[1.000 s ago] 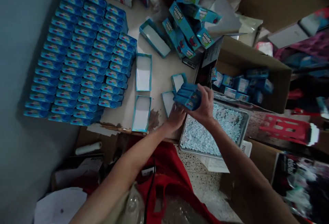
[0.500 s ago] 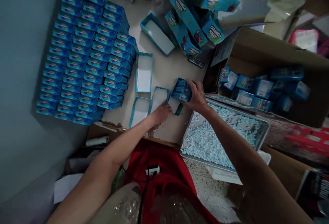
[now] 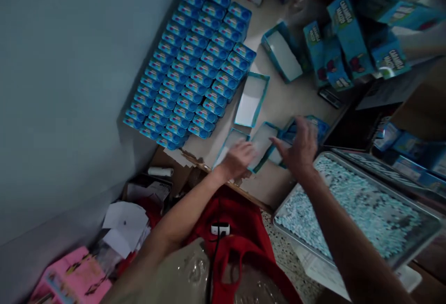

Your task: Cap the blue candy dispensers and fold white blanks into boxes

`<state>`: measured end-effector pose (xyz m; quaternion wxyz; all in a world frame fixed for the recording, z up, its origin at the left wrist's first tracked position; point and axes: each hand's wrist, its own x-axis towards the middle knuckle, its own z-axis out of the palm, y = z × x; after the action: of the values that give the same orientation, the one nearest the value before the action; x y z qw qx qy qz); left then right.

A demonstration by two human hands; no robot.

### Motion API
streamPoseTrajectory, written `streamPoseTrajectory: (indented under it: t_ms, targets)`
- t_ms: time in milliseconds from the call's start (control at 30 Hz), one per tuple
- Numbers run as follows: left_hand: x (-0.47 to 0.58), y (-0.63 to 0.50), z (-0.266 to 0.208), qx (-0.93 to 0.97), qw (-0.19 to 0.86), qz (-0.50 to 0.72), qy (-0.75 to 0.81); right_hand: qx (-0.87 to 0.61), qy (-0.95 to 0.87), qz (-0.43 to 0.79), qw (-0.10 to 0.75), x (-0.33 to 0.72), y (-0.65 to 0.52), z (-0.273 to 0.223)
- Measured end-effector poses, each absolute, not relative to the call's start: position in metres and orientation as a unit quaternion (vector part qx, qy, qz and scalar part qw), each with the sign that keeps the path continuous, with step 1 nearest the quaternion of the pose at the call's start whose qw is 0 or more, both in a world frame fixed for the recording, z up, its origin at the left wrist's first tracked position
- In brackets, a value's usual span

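Observation:
My right hand [image 3: 299,148] is open, thumb and fingers spread, above the right end of a group of shallow blue cardboard trays. Just beyond its fingers lie small blue packs [image 3: 318,126], partly hidden by the hand. My left hand [image 3: 239,157] is blurred by motion over the front tray [image 3: 234,137] and beside the middle tray [image 3: 265,137]; its fingers are too smeared to read. Both of these trays show pale, bare bottoms. Another open tray [image 3: 251,102] lies behind them, and one more [image 3: 284,53] is tilted farther back.
Stacked blue packs [image 3: 195,67] stand in rows along the wall at left. Display boxes [image 3: 348,39] are piled at back right. A metal tray of small pale-blue candies [image 3: 351,206] is at right, beside a carton holding blue packs [image 3: 407,153]. The table edge [image 3: 251,194] is near me.
The blue packs my right hand gripped are out of it, lying by the right-hand tray. My left hand has come off the middle tray. The camera view has swung left.

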<state>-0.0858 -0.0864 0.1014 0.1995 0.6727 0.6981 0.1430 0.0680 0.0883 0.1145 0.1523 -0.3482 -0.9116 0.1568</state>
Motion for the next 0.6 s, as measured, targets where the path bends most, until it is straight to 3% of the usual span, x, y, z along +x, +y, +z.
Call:
streamPoseTrajectory:
  t_ms: [33,100,200,367,600]
  targets:
    - [-0.11,-0.107,0.107,0.622,0.157,0.169,0.748,-0.339,-0.902,0.208,0.168,0.047,0.063,0.116]
    - [-0.161,-0.138,0.114,0.521,0.094,0.182,0.829,-0.282,-0.893,0.33,0.119,0.001,0.014,0.11]
    - [-0.229,-0.152,0.114,0.494,0.073,0.169,0.85,-0.269,-0.876,0.394,0.075,-0.062,-0.033,0.087]
    - [-0.273,-0.141,0.093,0.601,0.153,0.165,0.767,-0.327,-0.874,0.348,0.092,-0.116,-0.055,0.064]
    - [-0.284,-0.148,0.073,0.618,0.141,0.232,0.738,-0.38,-0.896,0.227,0.032,-0.154,-0.073,0.079]
